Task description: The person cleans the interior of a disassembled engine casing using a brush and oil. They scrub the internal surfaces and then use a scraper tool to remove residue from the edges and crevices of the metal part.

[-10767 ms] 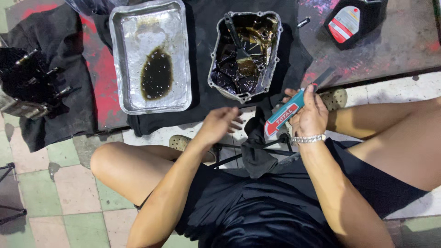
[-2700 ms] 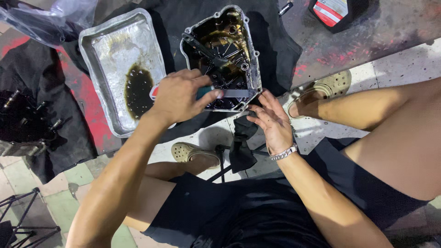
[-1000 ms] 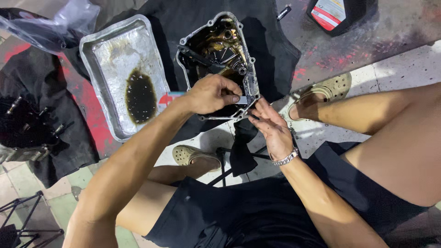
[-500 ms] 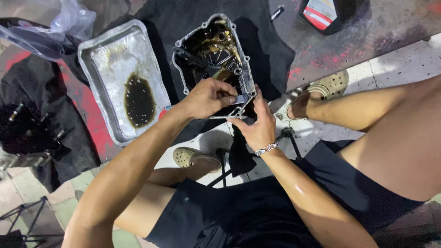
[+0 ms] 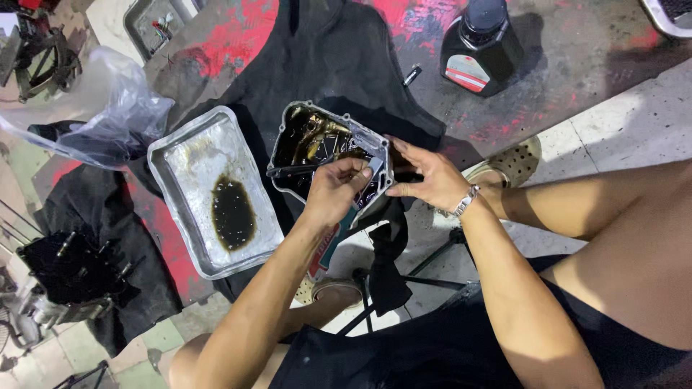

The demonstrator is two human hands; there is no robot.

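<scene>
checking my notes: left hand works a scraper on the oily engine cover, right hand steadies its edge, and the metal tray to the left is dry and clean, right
Not quite. In the head view the metal tray holds a dark oil puddle. The rest stands: the left hand works the scraper on the engine cover, and the right hand steadies its edge.

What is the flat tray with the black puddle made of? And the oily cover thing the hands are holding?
The tray looks like thin metal, likely aluminium: dull silver, scuffed, with a rolled rim. The dark puddle in it looks like old oil. The cover seems to be thicker cast metal: a grey rim with bolt holes, its inside shiny with brown-black oil. The left hand and right hand both touch it.
</scene>
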